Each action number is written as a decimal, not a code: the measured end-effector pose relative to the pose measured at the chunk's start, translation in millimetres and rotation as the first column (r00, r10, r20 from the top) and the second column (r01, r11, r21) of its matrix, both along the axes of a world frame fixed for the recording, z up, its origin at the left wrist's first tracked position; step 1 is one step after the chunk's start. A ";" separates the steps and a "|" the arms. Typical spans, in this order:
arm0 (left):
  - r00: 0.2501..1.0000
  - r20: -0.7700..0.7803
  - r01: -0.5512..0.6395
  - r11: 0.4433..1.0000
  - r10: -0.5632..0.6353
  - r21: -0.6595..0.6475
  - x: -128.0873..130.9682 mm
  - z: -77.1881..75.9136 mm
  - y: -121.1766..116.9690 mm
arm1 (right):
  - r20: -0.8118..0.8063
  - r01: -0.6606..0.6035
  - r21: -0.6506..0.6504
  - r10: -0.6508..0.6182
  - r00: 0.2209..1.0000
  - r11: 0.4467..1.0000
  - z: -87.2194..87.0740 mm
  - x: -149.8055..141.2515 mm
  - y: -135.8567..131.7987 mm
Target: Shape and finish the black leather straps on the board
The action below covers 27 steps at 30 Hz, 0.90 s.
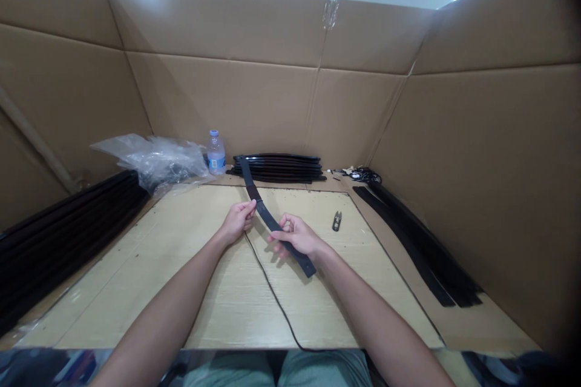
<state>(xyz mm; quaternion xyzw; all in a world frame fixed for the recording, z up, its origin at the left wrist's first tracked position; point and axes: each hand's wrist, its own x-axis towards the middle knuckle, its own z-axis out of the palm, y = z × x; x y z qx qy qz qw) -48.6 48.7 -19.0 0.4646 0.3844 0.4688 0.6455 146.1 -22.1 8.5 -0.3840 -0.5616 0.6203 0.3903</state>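
Note:
A long, flat, slightly curved black strip slants across the middle of the table, with a hole near its lower end. My right hand grips its lower half between thumb and fingers. At the strip's left edge, my left hand pinches a thin dark cord, which runs down past the table's front edge. Just above these fingertips, a dark brown band that looks wound circles the strip. Whether my left fingers also hold the strip is hard to see. To the right lie small thread snips.
Several black strips are stacked at the back, with more strips at the right and a large pile at the left. A plastic bag and water bottle stand back left. Cardboard walls surround the table.

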 end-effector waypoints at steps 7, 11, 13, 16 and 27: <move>0.999 -0.040 -0.034 0.999 0.036 0.030 -1.6 -7.6 5.3 | -0.008 0.084 -0.018 -0.084 0.996 0.996 3.5 0.5 3.6; 0.997 -0.063 -0.037 0.999 0.039 0.038 -1.8 -9.6 5.8 | 0.027 0.117 -0.050 -0.116 0.993 0.992 -1.2 -1.4 3.9; 0.997 -0.073 -0.033 0.999 0.036 0.039 -1.5 -9.6 5.1 | 0.036 0.129 -0.054 -0.127 0.991 0.990 -3.1 -3.2 2.3; 0.997 -0.077 -0.024 0.999 0.027 0.035 -0.3 -8.1 3.1 | 0.029 0.113 -0.038 -0.111 0.993 0.993 -3.4 -5.4 -0.1; 1.000 -0.023 0.018 1.000 -0.018 -0.001 -2.2 -4.4 3.0 | 0.007 0.079 0.075 -0.080 0.997 0.994 -0.1 -8.4 0.9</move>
